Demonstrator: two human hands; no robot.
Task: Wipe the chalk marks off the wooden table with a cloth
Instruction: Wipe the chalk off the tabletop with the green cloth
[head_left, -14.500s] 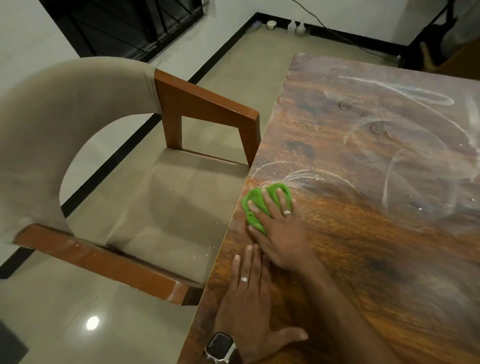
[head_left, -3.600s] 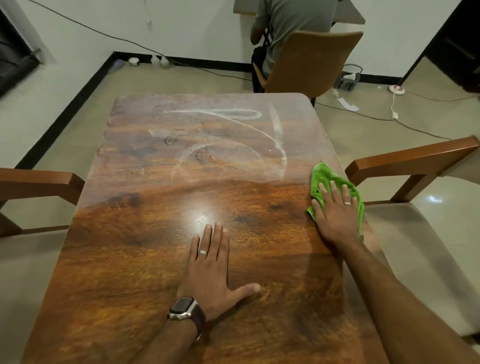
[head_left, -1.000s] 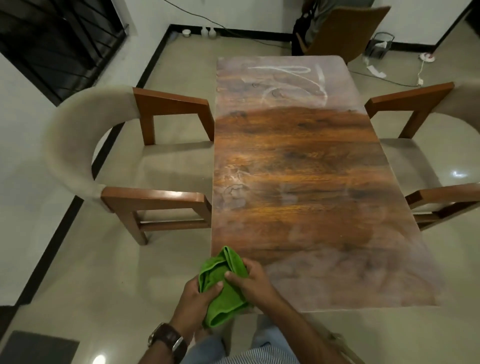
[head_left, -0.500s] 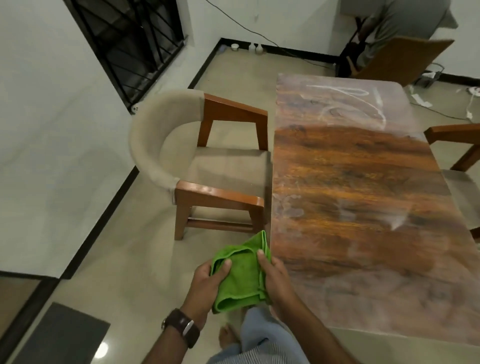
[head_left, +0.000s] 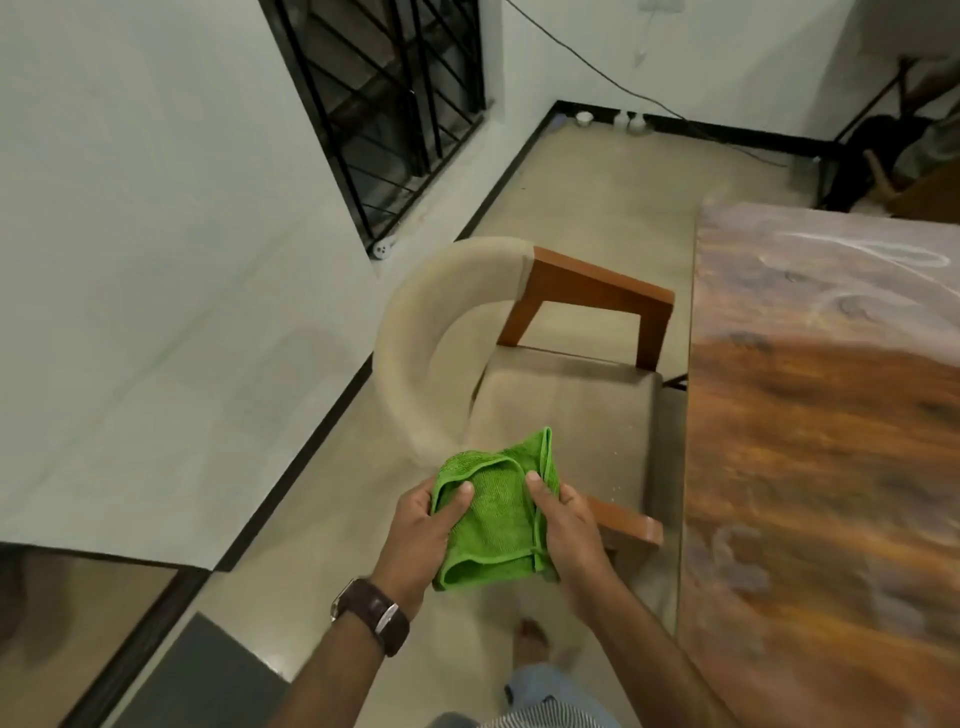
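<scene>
A folded green cloth (head_left: 493, 519) is held in the air between both hands, off the table and above the floor. My left hand (head_left: 421, 535) grips its left edge and my right hand (head_left: 569, 525) grips its right edge. The wooden table (head_left: 831, 467) runs along the right side of the view. White chalk marks (head_left: 872, 249) curl across its far end, and faint chalk smudges (head_left: 737, 561) sit near its left edge close to my right hand.
A wooden armchair (head_left: 561, 384) with a beige cushioned back and seat stands pushed against the table's left side, just beyond my hands. A barred window (head_left: 384, 104) and white wall lie to the left. A dark mat (head_left: 208, 675) lies on the floor at the lower left.
I have turned and stepped left along the table's side: the table slid to the right of the view and the chair came nearer. Both hands keep hold of the cloth.
</scene>
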